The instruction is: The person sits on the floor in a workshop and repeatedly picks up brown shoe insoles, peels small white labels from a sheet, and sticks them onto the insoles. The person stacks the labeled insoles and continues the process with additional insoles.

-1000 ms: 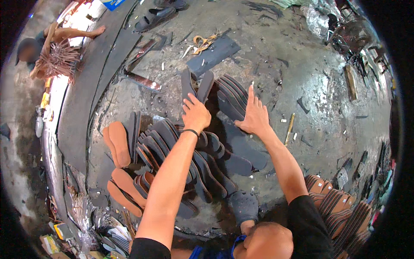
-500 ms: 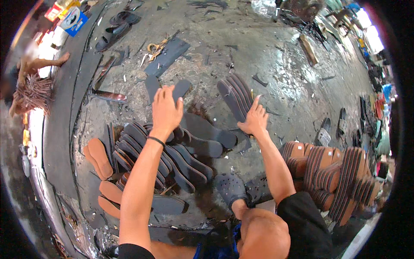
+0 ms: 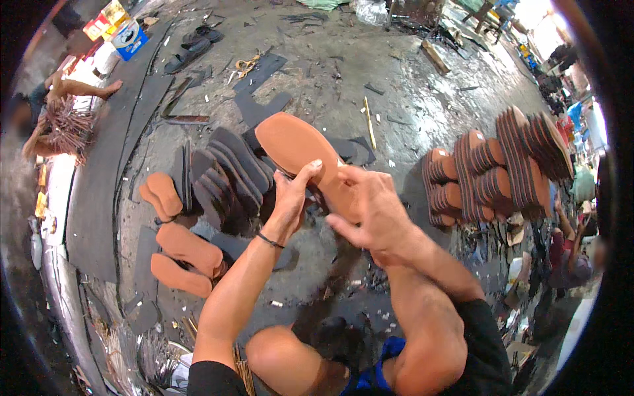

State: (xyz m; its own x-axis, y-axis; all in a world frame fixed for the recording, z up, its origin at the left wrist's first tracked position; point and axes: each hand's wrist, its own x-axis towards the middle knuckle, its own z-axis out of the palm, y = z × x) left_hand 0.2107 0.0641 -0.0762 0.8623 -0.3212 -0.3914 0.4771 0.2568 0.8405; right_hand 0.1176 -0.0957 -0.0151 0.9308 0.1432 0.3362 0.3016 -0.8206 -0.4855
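A tan-faced shoe sole is held up in front of me, its rounded end pointing up and left. My left hand grips it by the left edge, thumb on the tan face. Whether more soles lie under it, I cannot make out. Over the lower right part of the sole is my right hand, slightly blurred, its thumb stretched left and its fingers bent near the sole's edge. What those fingers hold, if anything, is hidden. Beyond the left hand, dark soles lie in overlapping rows.
Bundled tan and dark soles stand at the right. Loose tan soles lie at the left. A yellow stick, a dark sheet scrap and sandals are on the floor. Another person's leg shows at far left.
The stack of dark soles beside my right hand has left the floor, baring the yellow stick. A tan-faced sole is now in my left hand, and both hands have come together.
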